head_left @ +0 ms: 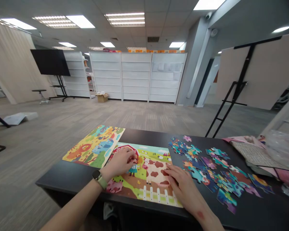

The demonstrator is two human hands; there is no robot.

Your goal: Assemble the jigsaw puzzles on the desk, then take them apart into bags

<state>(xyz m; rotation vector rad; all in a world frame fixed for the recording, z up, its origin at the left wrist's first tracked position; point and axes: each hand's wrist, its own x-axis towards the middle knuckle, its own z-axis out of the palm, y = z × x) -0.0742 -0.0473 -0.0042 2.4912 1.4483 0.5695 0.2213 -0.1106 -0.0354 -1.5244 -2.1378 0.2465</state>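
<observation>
1. The farm puzzle [149,179] sits almost at the near edge of the black table [257,211], with the table's far edge well beyond it. Loose puzzle pieces [207,170] lie just to its right.
2. A second colourful picture [93,147] touches its far-left side. A patterned cloth [252,154] lies on the table's right end, and white shelves [135,77] stand across a wide carpeted room.
3. The puzzle's long axis runs left to right, slightly angled, with its fence nearest the person.
4. The left hand [120,162] is pinched over the barn area; whether it grips a piece is unclear. The right hand [180,186] rests open on the cow.
</observation>
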